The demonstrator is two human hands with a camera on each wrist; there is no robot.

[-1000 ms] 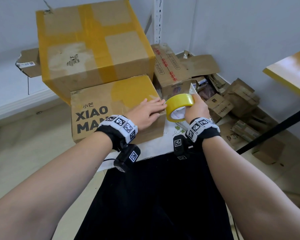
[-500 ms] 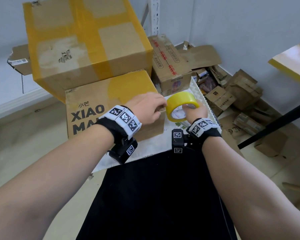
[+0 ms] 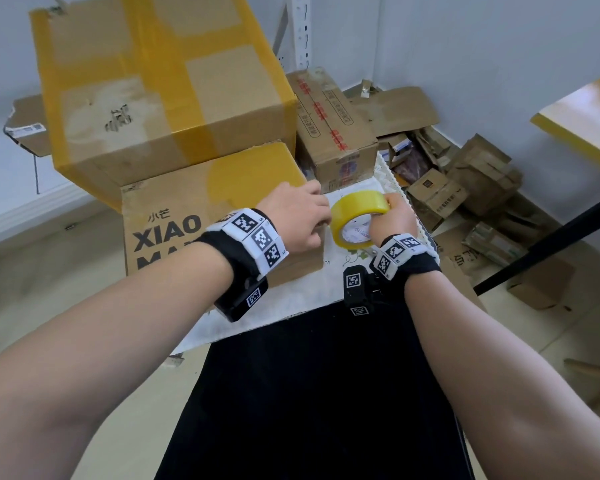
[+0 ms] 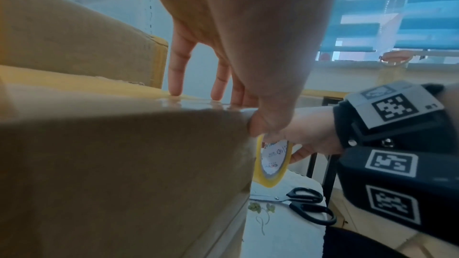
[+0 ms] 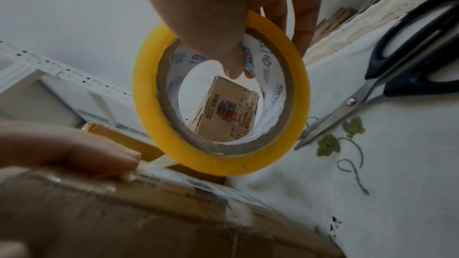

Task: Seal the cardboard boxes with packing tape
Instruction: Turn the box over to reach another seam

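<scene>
Head view, from the left: a large taped box (image 3: 167,88) is stacked behind and partly on a smaller printed box (image 3: 201,216), which stands on a white cloth (image 3: 291,296). The smaller box's top near its right edge is pressed by the left hand (image 3: 300,220); in the left wrist view its fingers (image 4: 177,70) are seen straight, tips down on glossy tape already laid there, the thumb set against the corner. This is judged to be how the tape end is pinned and the box steadied while more is drawn off. Just right of that corner, the yellow tape roll (image 3: 359,218) is held on edge by the right hand (image 3: 394,221), the thumb hooked through the core and the fingers curled over the outer rim, as the right wrist view shows. The roll is kept close to the edge, presumably so the strip runs down the box's side. Black-handled scissors (image 5: 387,77) lie on the cloth beside the roll, within reach for cutting. Farther right, a printed carton (image 3: 329,129) and loose cardboard (image 3: 458,188) are piled.
</scene>
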